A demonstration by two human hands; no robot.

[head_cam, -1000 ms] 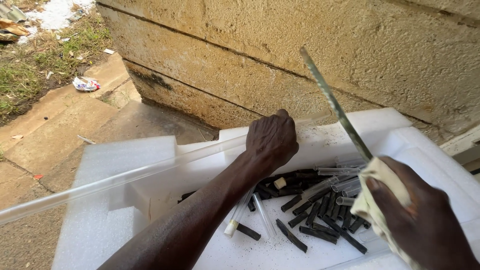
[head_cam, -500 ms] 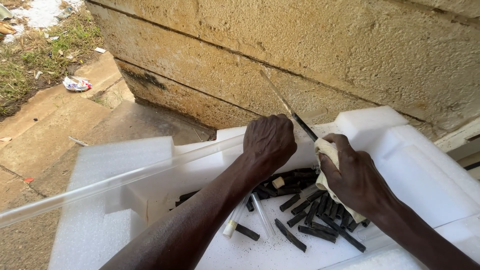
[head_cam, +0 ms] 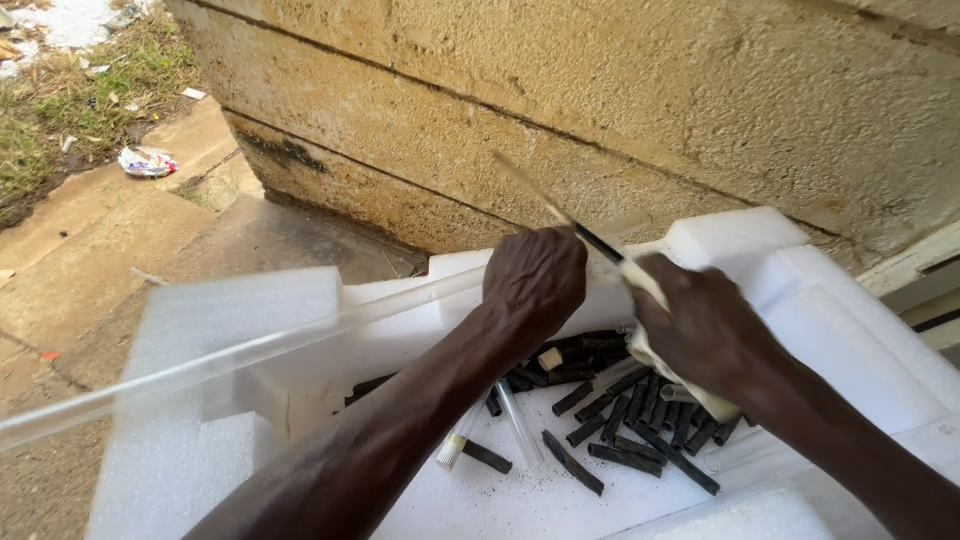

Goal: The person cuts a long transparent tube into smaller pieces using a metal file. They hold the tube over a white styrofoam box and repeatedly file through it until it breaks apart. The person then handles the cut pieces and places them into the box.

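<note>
— Hands first: what are they doing?
— Left hand (head_cam: 535, 278) is clenched around a long clear tube (head_cam: 250, 350) resting across the foam tray (head_cam: 230, 310). Right hand (head_cam: 705, 330) grips a thin blade (head_cam: 590, 237) through a pale cloth (head_cam: 650, 350), its edge against the tube.
— And around them?
— Short black pieces (head_cam: 620, 420) lie scattered in the tray, below a stone wall (head_cam: 600, 90).
</note>
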